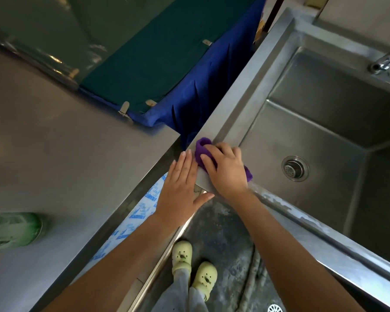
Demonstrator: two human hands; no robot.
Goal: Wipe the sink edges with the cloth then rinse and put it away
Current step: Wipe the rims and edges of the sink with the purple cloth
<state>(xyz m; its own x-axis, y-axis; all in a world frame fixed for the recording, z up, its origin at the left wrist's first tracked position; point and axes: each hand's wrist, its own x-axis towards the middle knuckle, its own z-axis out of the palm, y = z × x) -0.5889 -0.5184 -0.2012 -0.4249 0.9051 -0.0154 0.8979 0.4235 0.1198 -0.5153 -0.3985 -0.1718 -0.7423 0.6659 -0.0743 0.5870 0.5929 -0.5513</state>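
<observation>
Head view: our right hand (225, 170) presses the purple cloth (203, 149) onto the sink (230, 104) corner, fingers spread, grasping it. Our left hand (180, 190), at its 9 o'clock, lies flat, fingers released, against the counter (77, 143) edge.

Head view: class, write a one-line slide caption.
Right hand presses purple cloth on sink corner; left hand rests alongside.

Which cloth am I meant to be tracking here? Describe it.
Find the steel sink, then its near-left corner. Under the right hand there lies a small crumpled cloth. It is purple, unlike the large blue fabric hanging beside the sink.
</observation>
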